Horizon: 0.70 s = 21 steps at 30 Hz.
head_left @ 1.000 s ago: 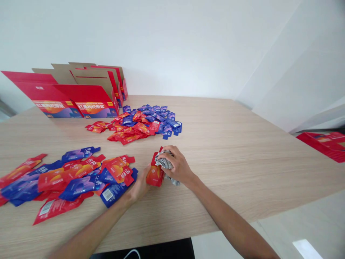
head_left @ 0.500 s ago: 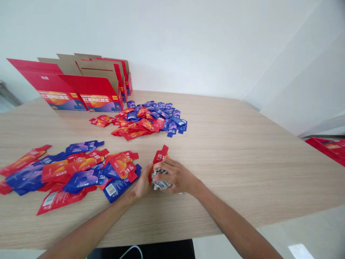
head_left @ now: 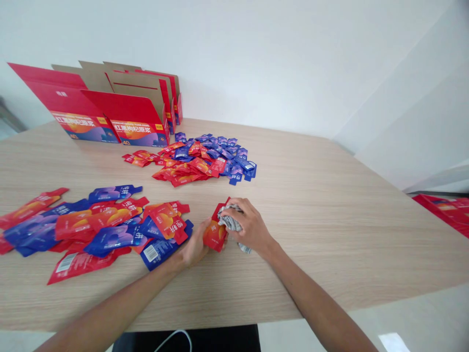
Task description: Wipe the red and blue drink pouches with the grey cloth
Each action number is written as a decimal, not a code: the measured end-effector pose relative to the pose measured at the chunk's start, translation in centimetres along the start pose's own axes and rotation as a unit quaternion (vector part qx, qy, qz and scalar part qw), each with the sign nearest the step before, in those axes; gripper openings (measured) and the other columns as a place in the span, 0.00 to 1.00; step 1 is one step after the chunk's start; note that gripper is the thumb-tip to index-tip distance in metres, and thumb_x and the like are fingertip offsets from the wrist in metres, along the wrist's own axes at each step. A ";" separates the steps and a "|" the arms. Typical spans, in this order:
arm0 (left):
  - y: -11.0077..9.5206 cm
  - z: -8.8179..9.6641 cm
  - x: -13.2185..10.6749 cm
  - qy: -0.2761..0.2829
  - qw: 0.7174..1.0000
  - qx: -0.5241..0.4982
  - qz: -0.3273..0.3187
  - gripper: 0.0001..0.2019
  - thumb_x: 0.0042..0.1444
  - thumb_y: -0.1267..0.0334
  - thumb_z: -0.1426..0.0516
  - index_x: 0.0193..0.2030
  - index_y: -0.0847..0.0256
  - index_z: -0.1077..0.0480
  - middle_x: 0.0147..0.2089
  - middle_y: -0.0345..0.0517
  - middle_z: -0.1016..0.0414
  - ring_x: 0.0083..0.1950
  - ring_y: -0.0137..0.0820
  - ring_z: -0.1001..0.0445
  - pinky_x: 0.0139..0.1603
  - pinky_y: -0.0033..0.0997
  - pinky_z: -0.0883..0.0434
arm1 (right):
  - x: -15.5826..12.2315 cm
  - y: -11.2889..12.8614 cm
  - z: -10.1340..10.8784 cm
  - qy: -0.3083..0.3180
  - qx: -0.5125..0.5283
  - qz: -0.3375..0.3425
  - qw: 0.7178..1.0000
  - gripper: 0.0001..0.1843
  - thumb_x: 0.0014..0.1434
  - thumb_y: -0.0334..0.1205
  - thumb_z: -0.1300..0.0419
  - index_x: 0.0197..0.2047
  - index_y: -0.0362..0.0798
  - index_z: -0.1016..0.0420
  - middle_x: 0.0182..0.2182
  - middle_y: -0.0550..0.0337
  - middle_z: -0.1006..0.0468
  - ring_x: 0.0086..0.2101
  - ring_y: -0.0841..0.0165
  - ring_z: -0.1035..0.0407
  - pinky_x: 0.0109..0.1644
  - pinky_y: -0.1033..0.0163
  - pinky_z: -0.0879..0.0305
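While I watch from my end, the left hand (head_left: 196, 246) pinches the red pouch (head_left: 212, 236) just right of the near pile (head_left: 113, 239).
Half a second ago I saw the grey-striped cloth (head_left: 230, 222) over the pouch's lower part; now it covers the tabbed upper end. My left forearm slants in below the pile, fingers partly hidden under the pouch; my right hand (head_left: 251, 227) arches over from the side away from the pile, fingers curled around the cloth.

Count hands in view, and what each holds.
2: the left hand holds a red pouch by its left edge; the right hand holds a crumpled cloth over that pouch.
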<state>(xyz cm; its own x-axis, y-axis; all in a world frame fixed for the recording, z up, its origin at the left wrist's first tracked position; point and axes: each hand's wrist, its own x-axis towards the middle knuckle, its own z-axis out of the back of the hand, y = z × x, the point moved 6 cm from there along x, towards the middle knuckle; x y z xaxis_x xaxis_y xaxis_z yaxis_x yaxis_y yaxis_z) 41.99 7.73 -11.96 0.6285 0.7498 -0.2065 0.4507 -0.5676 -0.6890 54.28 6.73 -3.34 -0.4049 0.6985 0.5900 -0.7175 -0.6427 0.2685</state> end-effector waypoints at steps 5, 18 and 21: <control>-0.1 0.2 0.2 -0.027 0.999 -0.023 -0.024 0.21 0.55 0.45 0.36 0.38 0.64 0.22 0.35 0.48 0.21 0.37 0.36 0.24 0.38 0.32 0.27 | -0.7 3.0 -1.3 0.083 0.017 0.160 0.983 0.14 0.57 0.37 0.32 0.47 0.54 0.24 0.50 0.53 0.25 0.46 0.60 0.30 0.50 0.55 0.29; 0.2 -0.6 -0.2 0.059 0.998 0.015 0.036 0.28 0.58 0.36 0.42 0.40 0.65 0.22 0.34 0.51 0.23 0.30 0.32 0.27 0.31 0.30 0.33 | -0.1 -0.4 1.9 -0.116 -0.034 -0.034 0.992 0.13 0.58 0.31 0.36 0.46 0.54 0.23 0.47 0.52 0.27 0.46 0.57 0.30 0.49 0.51 0.28; 0.4 -0.5 -0.4 0.060 0.996 0.001 0.065 0.30 0.59 0.36 0.44 0.42 0.67 0.21 0.34 0.52 0.23 0.30 0.32 0.27 0.32 0.30 0.33 | -0.1 -0.8 2.5 -0.136 -0.043 -0.051 0.988 0.13 0.58 0.30 0.37 0.45 0.54 0.23 0.47 0.52 0.27 0.46 0.56 0.31 0.49 0.50 0.28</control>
<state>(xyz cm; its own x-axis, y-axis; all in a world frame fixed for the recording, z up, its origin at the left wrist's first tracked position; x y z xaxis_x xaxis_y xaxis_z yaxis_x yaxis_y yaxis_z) 42.27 7.02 -11.83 0.7536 0.6230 -0.2097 0.3587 -0.6572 -0.6629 56.27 6.41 -1.70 -0.1690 0.6401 0.7495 -0.7967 -0.5364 0.2784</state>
